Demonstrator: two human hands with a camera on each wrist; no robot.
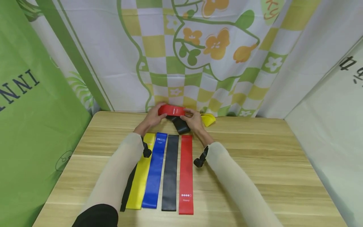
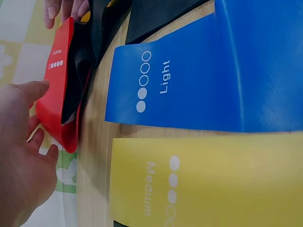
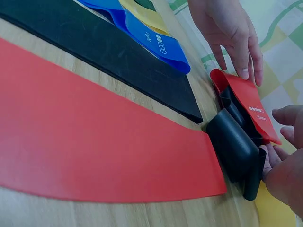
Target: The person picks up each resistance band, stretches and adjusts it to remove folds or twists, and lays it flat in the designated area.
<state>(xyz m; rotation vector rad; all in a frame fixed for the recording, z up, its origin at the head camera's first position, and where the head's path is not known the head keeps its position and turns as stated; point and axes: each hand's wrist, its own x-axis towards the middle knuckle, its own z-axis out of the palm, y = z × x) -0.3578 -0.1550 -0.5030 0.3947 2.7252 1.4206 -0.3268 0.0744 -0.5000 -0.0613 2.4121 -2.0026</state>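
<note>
Two hands were in, left hand (image 1: 153,116) and right hand (image 1: 195,120), one raised red band (image 1: 170,110) between them! Nearer the body lay five: one dark strip (image 1: 128,189), one yellow band (image 1: 141,179), one blue band (image 1: 155,176), one black band (image 1: 170,176), one flat red band (image 1: 186,170). Beside the right hand, one yellow loop (image 1: 209,119); the bunched black folds (image 1: 181,125) defied counting.

Tabletop (image 1: 255,176): wood-look, streaked grain, smooth, faint sheen. Blue band (image 2: 203,90): smooth, rubbery-looking, soft glossy streak. Long black band (image 1: 170,173) and long red band (image 1: 186,173): also smooth, rubbery-looking, nearly matt. Near far edge, folded red band (image 1: 171,110): smooth, rubbery-looking; looped black band (image 3: 232,139): sheen along its curve. Curtain (image 1: 198,47) past far edge: matt printed cloth, lightly creased. Sleeves (image 1: 113,176): soft matt cloth.
</note>
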